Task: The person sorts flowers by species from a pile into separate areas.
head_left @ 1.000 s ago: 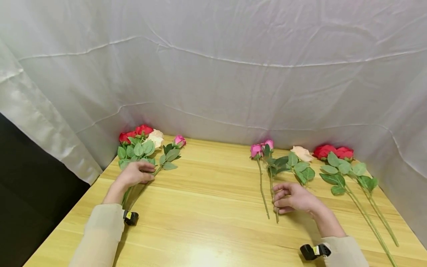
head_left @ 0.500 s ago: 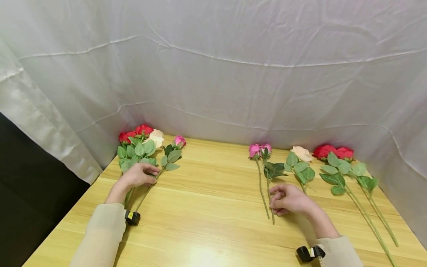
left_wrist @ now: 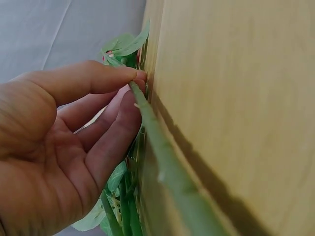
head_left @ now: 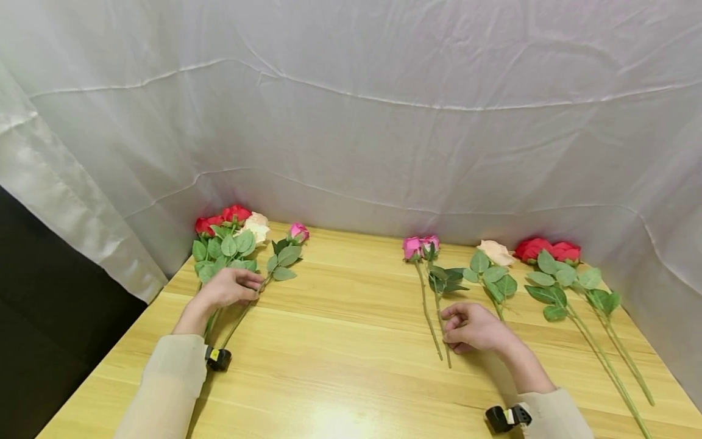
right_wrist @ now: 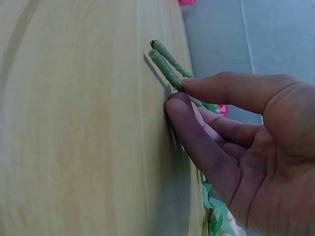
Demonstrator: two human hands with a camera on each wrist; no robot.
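With left hand [head_left: 227, 288], pinching green-stemmed pink rose [head_left: 298, 232] beside red and cream roses [head_left: 239, 214], on yellow wood-grain table [head_left: 329, 347]; with right hand [head_left: 474, 328], pinching right-hand magenta rose [head_left: 430, 244] of pair, near stem end [head_left: 450, 364]. Probably light, stiff-stemmed, soft-petalled; best held by bare stem.

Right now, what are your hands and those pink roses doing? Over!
Left fingers: pinching lone pink rose, by its stem. Right fingers: pinching leafier pink rose of the pair, by its stem. Possible snag: neighbouring pink rose, close alongside.

The sleeves [head_left: 164, 384] are beige; the wrist cameras [head_left: 220, 360] black, perhaps yellow-labelled.
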